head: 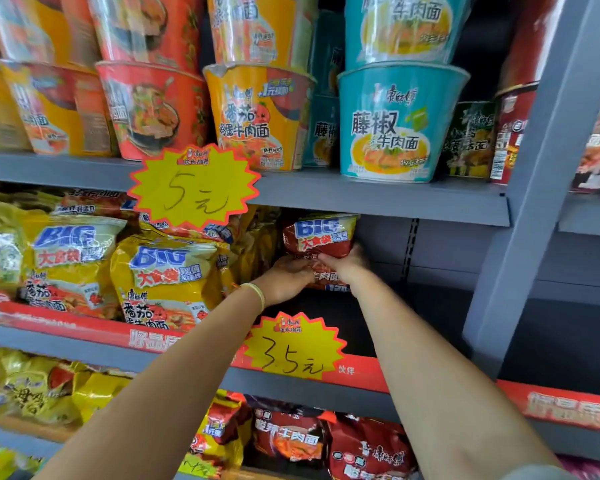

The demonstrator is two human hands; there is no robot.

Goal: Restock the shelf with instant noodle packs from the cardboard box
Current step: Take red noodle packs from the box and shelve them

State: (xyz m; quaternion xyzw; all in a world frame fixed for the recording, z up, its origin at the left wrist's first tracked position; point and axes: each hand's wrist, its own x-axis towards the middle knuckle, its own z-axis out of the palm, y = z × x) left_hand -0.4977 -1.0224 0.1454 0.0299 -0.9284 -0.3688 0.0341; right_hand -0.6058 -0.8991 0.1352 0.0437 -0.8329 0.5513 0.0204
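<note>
A red instant noodle pack (321, 237) with a "BIG" label stands upright on the middle shelf (430, 306), to the right of the yellow packs. My left hand (286, 277) grips its lower left part, fingers curled over the front. My right hand (345, 265) holds its lower right edge. Both arms reach up from the bottom of the view. The cardboard box is not in view.
Several yellow noodle packs (167, 278) fill the middle shelf's left. Noodle cups (395, 123) stand on the shelf above, red packs (326, 441) below. Yellow price tags (194, 188) (293, 346) hang on shelf edges. A grey upright post (534, 202) stands right. The shelf is dark and bare right of the pack.
</note>
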